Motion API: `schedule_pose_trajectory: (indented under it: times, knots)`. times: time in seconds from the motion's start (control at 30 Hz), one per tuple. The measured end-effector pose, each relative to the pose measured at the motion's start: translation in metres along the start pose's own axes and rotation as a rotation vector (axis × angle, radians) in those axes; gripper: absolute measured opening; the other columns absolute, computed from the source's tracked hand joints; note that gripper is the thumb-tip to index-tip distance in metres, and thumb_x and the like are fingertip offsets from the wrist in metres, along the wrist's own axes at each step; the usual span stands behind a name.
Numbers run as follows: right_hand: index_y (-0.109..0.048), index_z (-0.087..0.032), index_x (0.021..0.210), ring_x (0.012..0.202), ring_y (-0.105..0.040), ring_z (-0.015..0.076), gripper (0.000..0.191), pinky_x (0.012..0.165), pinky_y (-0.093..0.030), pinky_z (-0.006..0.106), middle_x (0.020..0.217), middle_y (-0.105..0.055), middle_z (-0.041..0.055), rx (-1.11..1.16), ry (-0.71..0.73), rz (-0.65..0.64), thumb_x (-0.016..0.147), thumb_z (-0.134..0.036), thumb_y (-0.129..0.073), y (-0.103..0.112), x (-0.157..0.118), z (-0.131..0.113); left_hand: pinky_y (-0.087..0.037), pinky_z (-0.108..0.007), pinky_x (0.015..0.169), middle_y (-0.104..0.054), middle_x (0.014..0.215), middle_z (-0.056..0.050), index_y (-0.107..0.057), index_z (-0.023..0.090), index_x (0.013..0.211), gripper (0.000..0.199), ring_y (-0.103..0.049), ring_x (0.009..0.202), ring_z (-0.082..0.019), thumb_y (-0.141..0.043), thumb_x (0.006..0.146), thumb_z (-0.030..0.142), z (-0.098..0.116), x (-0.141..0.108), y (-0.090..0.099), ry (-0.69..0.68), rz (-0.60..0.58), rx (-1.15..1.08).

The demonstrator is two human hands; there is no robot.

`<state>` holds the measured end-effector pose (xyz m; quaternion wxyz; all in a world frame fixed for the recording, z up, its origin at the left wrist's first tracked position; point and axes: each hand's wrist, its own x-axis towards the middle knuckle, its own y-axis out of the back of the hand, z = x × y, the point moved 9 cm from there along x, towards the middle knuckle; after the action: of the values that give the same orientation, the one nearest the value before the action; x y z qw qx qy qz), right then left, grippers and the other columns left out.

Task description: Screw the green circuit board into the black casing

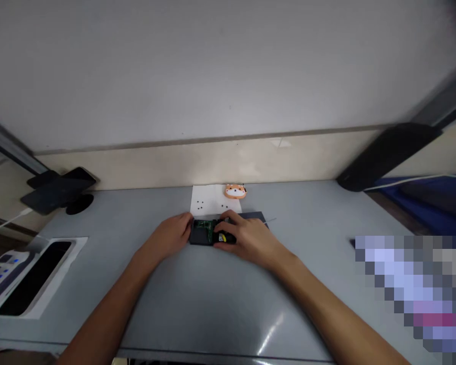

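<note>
Between my hands, on the grey table, lies an opened dark electronic device (201,237) with a green circuit board showing. My left hand (175,234) is closed at its left edge, thumb and fingers pinching the side. Over the right half, my right hand (247,235) curls its fingers and thumb around a black part (228,237) with a yellow mark; its kind is partly hidden. Behind the device is a white sheet (209,195) with several tiny dark pieces, like screws. A flat dark panel (255,217) sticks out behind my right hand, with a thin light rod beside it.
An orange animal-face case (235,191) sits on the sheet's back right. At left are a phone on a stand (61,191), a long black-topped object (36,276) and a power strip (7,276). A black post (387,154) stands back right; a blurred-out item (421,294) lies front right.
</note>
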<state>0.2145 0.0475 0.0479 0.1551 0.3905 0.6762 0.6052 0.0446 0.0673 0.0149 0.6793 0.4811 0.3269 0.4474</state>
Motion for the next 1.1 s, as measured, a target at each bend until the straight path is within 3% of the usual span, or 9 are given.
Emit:
schedule_pose_trajectory:
  times: [0.23, 0.5, 0.63, 0.73, 0.83, 0.93, 1.0, 1.1]
  knots:
    - [-0.071, -0.032, 0.114, 0.076, -0.069, 0.0179, 0.031, 0.065, -0.049, 0.034, 0.129, -0.066, 0.002, 0.078, -0.015, 0.048, 0.093, -0.054, -0.063, 0.003, 0.0, 0.003, -0.043, -0.03, 0.069, -0.069, 0.093, -0.005, -0.056, 0.02, 0.094, 0.014, -0.065, 0.08, -0.02, -0.043, 0.097, 0.015, 0.005, -0.001, 0.002, -0.001, 0.001, 0.005]
    - [-0.071, -0.028, 0.117, 0.081, -0.072, 0.0233, 0.035, 0.067, -0.053, 0.037, 0.12, -0.071, 0.0059, 0.029, 0.02, -0.074, 0.092, -0.052, -0.066, -0.006, 0.001, 0.002, -0.041, -0.03, 0.066, -0.068, 0.086, -0.003, -0.058, 0.02, 0.085, 0.013, -0.062, 0.074, -0.019, -0.048, 0.093, 0.015, 0.008, 0.0, 0.01, -0.025, 0.009, 0.013]
    - [-0.063, -0.03, 0.132, 0.087, -0.074, 0.0259, 0.05, 0.073, -0.058, 0.042, 0.14, -0.062, 0.0097, 0.071, 0.025, -0.053, 0.089, -0.054, -0.069, 0.004, 0.001, -0.001, -0.045, -0.033, 0.072, -0.069, 0.09, -0.003, -0.062, 0.021, 0.09, 0.017, -0.063, 0.081, -0.02, -0.046, 0.094, 0.016, 0.008, -0.001, 0.024, -0.018, 0.09, 0.004]
    - [-0.062, -0.031, 0.132, 0.097, -0.073, 0.0253, 0.039, 0.082, -0.059, 0.042, 0.145, -0.058, 0.0093, 0.174, -0.04, 0.133, 0.096, -0.046, -0.061, 0.033, 0.0, 0.008, -0.048, -0.035, 0.083, -0.069, 0.1, -0.005, -0.063, 0.022, 0.099, 0.019, -0.064, 0.093, -0.021, -0.044, 0.098, 0.02, 0.013, -0.004, 0.038, -0.002, 0.253, -0.003]
    - [-0.069, -0.026, 0.114, 0.104, -0.069, 0.0243, 0.024, 0.088, -0.056, 0.04, 0.119, -0.071, 0.0088, 0.319, -0.139, 0.465, 0.101, -0.037, -0.053, 0.072, -0.01, 0.026, -0.046, -0.038, 0.098, -0.068, 0.114, -0.007, -0.063, 0.022, 0.114, 0.02, -0.062, 0.109, -0.023, -0.048, 0.102, 0.027, 0.036, -0.009, 0.038, -0.116, 0.352, -0.021]
    - [-0.068, -0.023, 0.103, 0.093, -0.067, 0.0241, 0.032, 0.084, -0.053, 0.042, 0.1, -0.071, 0.009, 0.423, -0.282, 0.878, 0.101, -0.047, -0.047, 0.104, -0.035, 0.056, -0.04, -0.041, 0.111, -0.062, 0.135, -0.007, -0.055, 0.025, 0.135, 0.036, -0.056, 0.127, -0.024, -0.057, 0.1, 0.035, 0.059, -0.009, 0.019, -0.258, 0.27, -0.072]
    - [-0.066, -0.021, 0.096, 0.08, -0.064, 0.0222, 0.048, 0.075, -0.052, 0.04, 0.087, -0.067, 0.0079, 0.539, -0.392, 1.107, 0.101, -0.058, -0.036, 0.111, -0.052, 0.078, -0.037, -0.043, 0.115, -0.058, 0.144, -0.006, -0.048, 0.028, 0.143, 0.049, -0.053, 0.132, -0.025, -0.062, 0.098, 0.039, 0.064, -0.007, 0.004, -0.288, 0.188, -0.099]
    - [-0.061, -0.021, 0.082, 0.055, -0.049, 0.0159, 0.061, 0.053, -0.041, 0.031, 0.064, -0.052, 0.001, 0.783, -0.621, 1.194, 0.099, -0.069, -0.027, 0.092, -0.06, 0.11, -0.038, -0.042, 0.115, -0.057, 0.146, -0.003, -0.044, 0.031, 0.148, 0.056, -0.052, 0.132, -0.025, -0.064, 0.097, 0.041, 0.059, -0.003, -0.009, -0.274, 0.098, -0.14]
